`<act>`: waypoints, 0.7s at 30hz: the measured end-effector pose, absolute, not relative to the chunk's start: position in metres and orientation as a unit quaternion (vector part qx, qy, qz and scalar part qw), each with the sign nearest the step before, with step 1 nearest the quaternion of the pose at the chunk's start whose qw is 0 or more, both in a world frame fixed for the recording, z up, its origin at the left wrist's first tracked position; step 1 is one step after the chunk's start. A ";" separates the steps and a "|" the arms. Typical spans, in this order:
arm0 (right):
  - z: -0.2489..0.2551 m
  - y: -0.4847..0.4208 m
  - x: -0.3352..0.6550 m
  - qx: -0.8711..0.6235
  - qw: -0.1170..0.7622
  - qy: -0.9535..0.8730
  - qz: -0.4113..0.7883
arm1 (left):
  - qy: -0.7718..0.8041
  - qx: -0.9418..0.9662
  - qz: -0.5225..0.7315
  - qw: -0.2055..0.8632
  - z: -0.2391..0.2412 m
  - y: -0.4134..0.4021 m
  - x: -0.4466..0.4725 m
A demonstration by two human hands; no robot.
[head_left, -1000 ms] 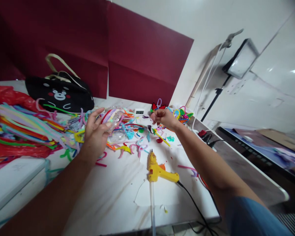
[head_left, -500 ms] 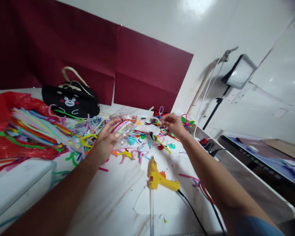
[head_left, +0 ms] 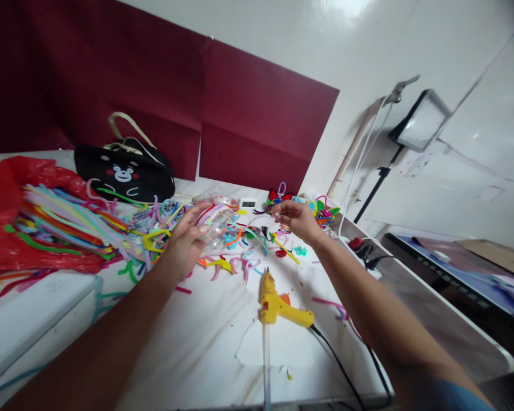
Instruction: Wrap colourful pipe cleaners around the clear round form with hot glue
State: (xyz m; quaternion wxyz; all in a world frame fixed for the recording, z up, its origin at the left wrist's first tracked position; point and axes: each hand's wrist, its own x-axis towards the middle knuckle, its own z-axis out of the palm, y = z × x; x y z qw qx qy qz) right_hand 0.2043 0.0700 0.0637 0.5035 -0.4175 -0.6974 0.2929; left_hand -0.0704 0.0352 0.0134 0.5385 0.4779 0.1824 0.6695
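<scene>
My left hand [head_left: 183,240] is wrapped round a clear plastic ball [head_left: 217,235] with red, white and lilac pipe cleaner strips across its top. From the ball's right side a pale mint pipe cleaner [head_left: 257,236] extends over the table. To the right, my right hand [head_left: 298,220] is raised with thumb and fingers pinched; whether anything small is between them I cannot make out. Just behind its fingertips stands a colourful pipe cleaner figure [head_left: 277,196] with red and black ears. Below both hands lies a yellow glue gun [head_left: 272,302], nozzle pointing away, a clear glue stick [head_left: 266,359] in its rear.
A red plastic bag [head_left: 8,188] full of pipe cleaners lies at left, beside a black bear-face bag [head_left: 124,174]. Loose pipe cleaner pieces [head_left: 220,264] litter the middle. A small digital display [head_left: 248,204] sits behind. The glue gun's black cord [head_left: 338,362] runs to the front edge.
My right hand has shifted slightly left and down. The mint pipe cleaner, pointing up before, now slants down to the right of the ball. The small digital display shows more fully.
</scene>
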 end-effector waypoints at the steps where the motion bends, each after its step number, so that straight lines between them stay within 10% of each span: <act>1: 0.064 0.069 0.205 -0.413 0.514 -0.687 0.304 | 0.178 0.482 0.663 0.544 0.013 0.035 -0.071; 21: 0.080 0.031 0.187 -0.366 0.538 -0.645 0.401 | 0.329 0.628 0.408 0.576 -0.010 0.026 -0.059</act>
